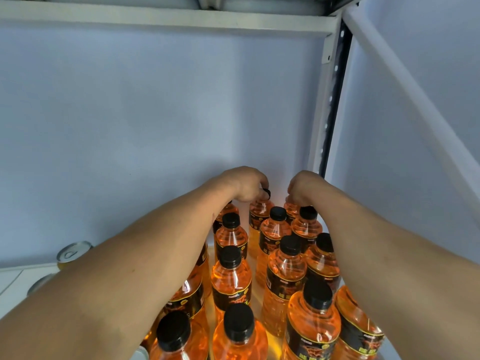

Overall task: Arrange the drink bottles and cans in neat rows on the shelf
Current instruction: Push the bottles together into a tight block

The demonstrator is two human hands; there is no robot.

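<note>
Bottles (231, 278) stood in rough rows on the shelf (15, 279), most nearer you than the back wall (155, 113). Your left hand (244, 185) and right hand (302, 188) each gripped a rearmost bottle's cap against that wall. Cans (74, 252) left of the bottles likely remained unsorted.

Soft even light, orange glow through the bottles (231, 279), wide-angle bending and blur at edges.

We see orange drink bottles (231, 279) with black caps and black labels, standing upright in rows on the white shelf (15, 279), running from near to far. At far left stands a yellow can (74, 252), upright, its silver top unopened.
</note>
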